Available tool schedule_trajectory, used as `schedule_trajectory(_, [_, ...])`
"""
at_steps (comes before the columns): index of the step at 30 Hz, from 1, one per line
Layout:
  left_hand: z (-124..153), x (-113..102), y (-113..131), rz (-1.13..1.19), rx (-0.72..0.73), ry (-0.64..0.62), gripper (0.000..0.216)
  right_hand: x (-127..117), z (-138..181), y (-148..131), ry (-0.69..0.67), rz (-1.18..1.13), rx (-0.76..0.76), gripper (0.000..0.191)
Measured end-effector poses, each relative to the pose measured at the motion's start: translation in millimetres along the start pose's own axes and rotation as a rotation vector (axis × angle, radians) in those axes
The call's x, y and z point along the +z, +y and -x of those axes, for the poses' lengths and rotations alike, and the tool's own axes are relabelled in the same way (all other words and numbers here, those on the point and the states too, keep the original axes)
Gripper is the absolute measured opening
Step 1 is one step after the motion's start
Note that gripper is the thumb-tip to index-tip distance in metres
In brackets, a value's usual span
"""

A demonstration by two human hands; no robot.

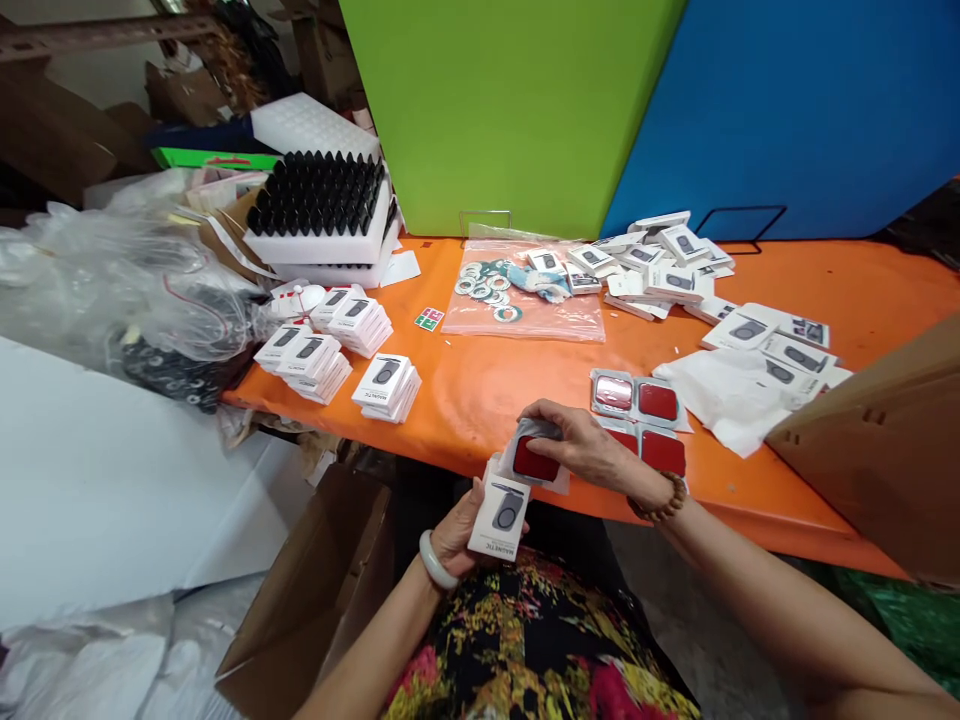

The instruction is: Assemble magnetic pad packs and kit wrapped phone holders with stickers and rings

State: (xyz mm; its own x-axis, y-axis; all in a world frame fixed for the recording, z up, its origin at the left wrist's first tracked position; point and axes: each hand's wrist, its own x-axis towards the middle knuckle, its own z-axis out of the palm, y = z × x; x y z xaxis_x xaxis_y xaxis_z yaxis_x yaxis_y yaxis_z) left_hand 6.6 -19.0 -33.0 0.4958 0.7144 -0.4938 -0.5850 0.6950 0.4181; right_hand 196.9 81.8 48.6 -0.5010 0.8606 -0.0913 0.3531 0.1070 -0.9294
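Observation:
My left hand is wrapped round a small white box printed with a dark ring device and the word MAGNETIC. Its top end seems open, just below the other hand. Between thumb and fingers, my right hand grips a grey-edged square pad with a red face, partly in a clear wrapper. The pad sits against the box's upper end; whether any of it is inside, I cannot tell. Beside the right wrist lie several similar red-faced pads on the orange table.
Stacked white boxes stand at the left. A clear bag with rings lies mid-table, and loose boxes pile up behind right. A cardboard carton borders the right, another carton sits below left. Black-topped items fill a foam tray.

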Motion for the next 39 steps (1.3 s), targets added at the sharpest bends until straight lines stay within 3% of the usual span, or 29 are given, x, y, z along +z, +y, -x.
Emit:
schedule_trajectory(7, [-5,7,-2,-0.092,-0.020,-0.106,0.069,9,-2,-2,-0.066,0.162,0.017,0.026])
schedule_trajectory(17, [-9,12,-3,0.017,-0.054,-0.137,0.074,41,3,6,0.218,-0.160,0.093,0.028])
schedule_trajectory(25, [-7,4,-1,0.007,-0.091,-0.110,0.074,21,1,13,0.199,-0.454,0.168,0.043])
schedule_trajectory(28, [-6,2,-3,0.040,-0.131,-0.102,0.078,17,1,17,0.358,-0.586,0.115,0.046])
schedule_trajectory(32, [-10,6,-9,0.082,-0.087,-0.113,0.074,36,5,19,0.499,-0.684,0.003,0.043])
schedule_trajectory(36, [-10,10,-11,0.118,-0.063,-0.128,0.076,59,14,23,0.514,-0.643,-0.032,0.037])
schedule_trajectory(39, [-6,9,-7,0.118,-0.058,-0.130,0.078,62,20,28,0.488,-0.653,-0.034,0.032])
